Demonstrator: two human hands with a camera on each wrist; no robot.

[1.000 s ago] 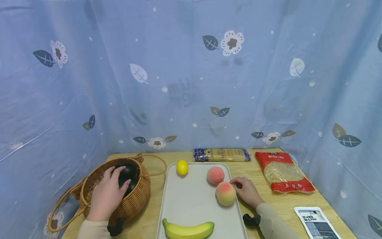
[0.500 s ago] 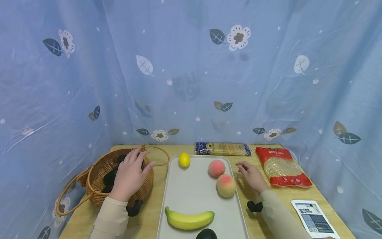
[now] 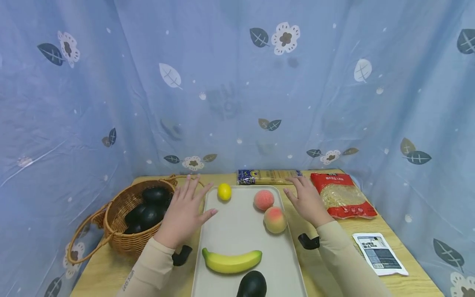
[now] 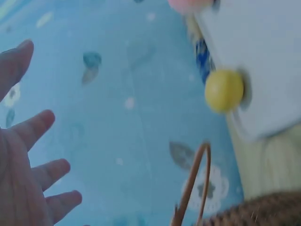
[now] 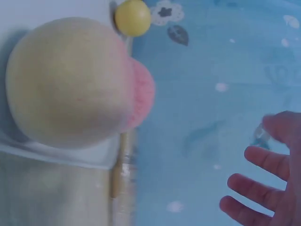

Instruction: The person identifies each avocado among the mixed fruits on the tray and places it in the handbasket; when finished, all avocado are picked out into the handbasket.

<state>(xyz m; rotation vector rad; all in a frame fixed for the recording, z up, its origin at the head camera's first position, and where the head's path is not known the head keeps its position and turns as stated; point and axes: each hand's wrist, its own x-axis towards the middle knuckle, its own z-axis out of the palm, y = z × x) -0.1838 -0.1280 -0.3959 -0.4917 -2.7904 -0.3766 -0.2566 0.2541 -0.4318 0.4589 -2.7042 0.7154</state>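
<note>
My left hand (image 3: 184, 212) hovers between the wicker basket (image 3: 130, 243) and the tray, fingers spread, holding nothing. Above the tray's right edge is my right hand (image 3: 307, 202), its fingers also extended and nothing in them. Several dark, rounded avocado-like things (image 3: 151, 214) lie in the basket. On the white tray (image 3: 237, 225) are a yellow lemon (image 3: 224, 192), a pink peach-like fruit (image 3: 264, 200), a larger yellow-pink peach (image 3: 275, 220), a banana (image 3: 232, 261) and a dark eggplant-like thing (image 3: 253, 284) at the front. In the right wrist view, the larger peach (image 5: 68, 84) looms close.
Behind the tray lies a pack of noodles (image 3: 267, 176). A red bag of dried food (image 3: 343, 196) and a white printed pouch (image 3: 379, 252) lie on the table's right side. A blue curtain (image 3: 222, 103) surrounds the wooden table (image 3: 178, 284). The basket's handle (image 3: 79, 243) sticks out left.
My left hand has come out of the basket and moved right, fingers spreading. My right hand has lifted off the table beside the peach and opened. The head view has tilted, showing the dark thing at front.
</note>
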